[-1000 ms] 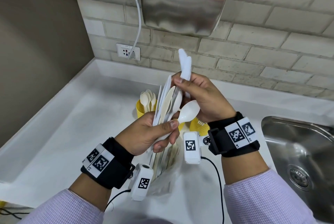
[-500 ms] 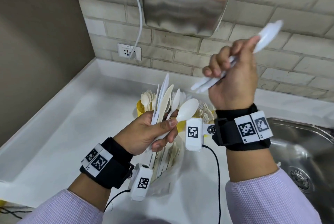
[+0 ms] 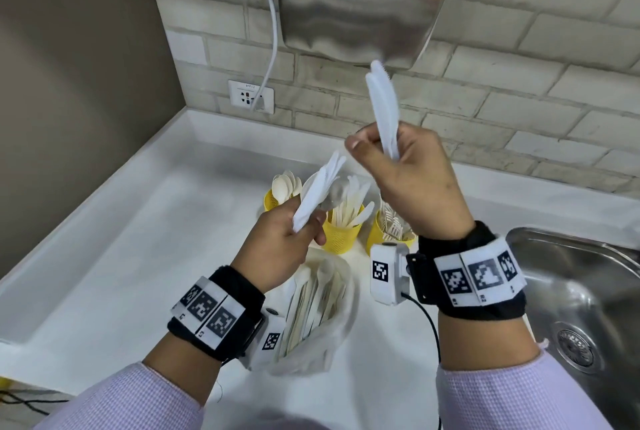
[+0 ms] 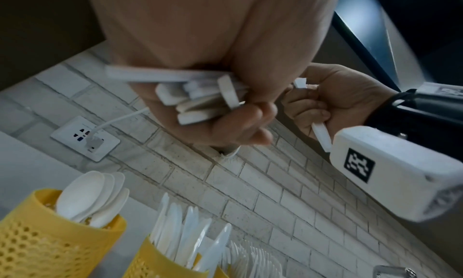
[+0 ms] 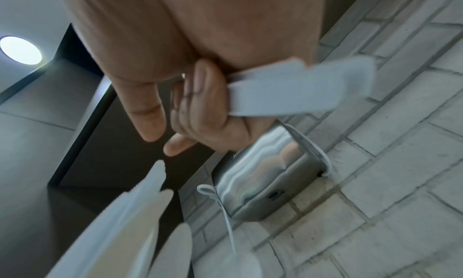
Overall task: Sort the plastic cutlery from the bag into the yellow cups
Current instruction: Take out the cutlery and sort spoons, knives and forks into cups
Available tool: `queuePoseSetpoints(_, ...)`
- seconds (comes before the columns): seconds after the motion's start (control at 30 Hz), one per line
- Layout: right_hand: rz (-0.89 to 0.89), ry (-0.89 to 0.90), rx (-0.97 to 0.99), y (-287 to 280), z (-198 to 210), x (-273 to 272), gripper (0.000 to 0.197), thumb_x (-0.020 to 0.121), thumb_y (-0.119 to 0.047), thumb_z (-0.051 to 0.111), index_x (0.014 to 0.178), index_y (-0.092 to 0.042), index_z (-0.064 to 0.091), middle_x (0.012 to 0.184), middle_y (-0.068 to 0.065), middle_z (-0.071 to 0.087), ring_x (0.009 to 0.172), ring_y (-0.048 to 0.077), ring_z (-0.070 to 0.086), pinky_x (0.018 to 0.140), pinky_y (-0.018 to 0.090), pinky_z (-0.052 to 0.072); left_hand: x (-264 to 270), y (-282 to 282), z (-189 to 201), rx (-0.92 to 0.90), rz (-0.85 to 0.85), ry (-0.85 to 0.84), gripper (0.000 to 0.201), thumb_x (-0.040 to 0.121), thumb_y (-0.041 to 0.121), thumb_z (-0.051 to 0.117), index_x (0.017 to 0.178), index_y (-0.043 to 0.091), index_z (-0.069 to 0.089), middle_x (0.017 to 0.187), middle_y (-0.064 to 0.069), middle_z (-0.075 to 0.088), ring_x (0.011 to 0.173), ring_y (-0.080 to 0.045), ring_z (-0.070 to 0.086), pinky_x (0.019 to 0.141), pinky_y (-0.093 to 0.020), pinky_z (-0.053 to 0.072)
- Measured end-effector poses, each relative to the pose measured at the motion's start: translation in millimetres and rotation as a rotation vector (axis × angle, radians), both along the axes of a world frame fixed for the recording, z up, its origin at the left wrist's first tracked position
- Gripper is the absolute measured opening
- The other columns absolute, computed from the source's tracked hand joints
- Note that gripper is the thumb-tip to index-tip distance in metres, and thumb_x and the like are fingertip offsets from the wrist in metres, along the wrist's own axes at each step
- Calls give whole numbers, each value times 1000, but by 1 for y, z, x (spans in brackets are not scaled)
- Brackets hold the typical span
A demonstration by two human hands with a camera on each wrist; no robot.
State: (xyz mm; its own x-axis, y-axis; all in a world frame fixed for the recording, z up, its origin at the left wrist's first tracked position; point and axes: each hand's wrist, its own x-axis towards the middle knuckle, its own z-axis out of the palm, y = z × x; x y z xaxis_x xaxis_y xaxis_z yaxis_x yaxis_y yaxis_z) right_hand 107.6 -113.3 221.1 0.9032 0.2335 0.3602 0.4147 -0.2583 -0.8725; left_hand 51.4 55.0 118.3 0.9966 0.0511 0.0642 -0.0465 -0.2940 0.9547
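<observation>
My left hand grips a fanned bundle of white plastic cutlery by the handles, just over the cups. Higher and to the right, my right hand pinches a few white knives, blades pointing up; their handles stick out past the curled fingers. Three yellow cups stand at the back of the counter: one with spoons, one with knives, one with forks. The clear bag lies under my left wrist with more cutlery inside.
A steel sink is set into the white counter at the right. A metal hand dryer hangs on the brick wall above the cups. A wall socket with a white cable sits at the back left.
My right hand swung out to the upper right with the knives, then came back to the middle with their blades upright. My left hand tilted its bundle toward the cups.
</observation>
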Motion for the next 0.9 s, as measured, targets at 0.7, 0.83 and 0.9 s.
queuePoseSetpoints(0.7, -56, 11, -18, 15, -26, 0, 12, 95, -17, 68, 84, -14, 69, 63, -4, 58, 55, 7, 51, 57, 18, 44, 3, 7, -10, 314, 175, -150, 17, 90, 21, 50, 103, 27, 59, 79, 12, 70, 77, -19, 64, 71, -38, 55)
queuePoseSetpoints(0.83, -29, -9, -20, 15, -28, 0, 8, 94, -19, 70, 86, -18, 71, 66, -1, 62, 58, 13, 54, 59, 23, 44, 4, 8, -11, 357, 188, -154, 23, 88, 25, 48, 108, 28, 58, 81, 8, 70, 78, -23, 64, 70, -42, 55)
queuePoseSetpoints(0.9, -13, -35, -28, 16, -28, -1, 6, 94, -17, 70, 89, -19, 72, 73, 1, 68, 66, 19, 61, 63, 26, 48, 3, 8, -11, 364, 190, -153, 22, 89, 22, 49, 109, 28, 57, 81, 9, 70, 77, -23, 64, 70, -42, 55)
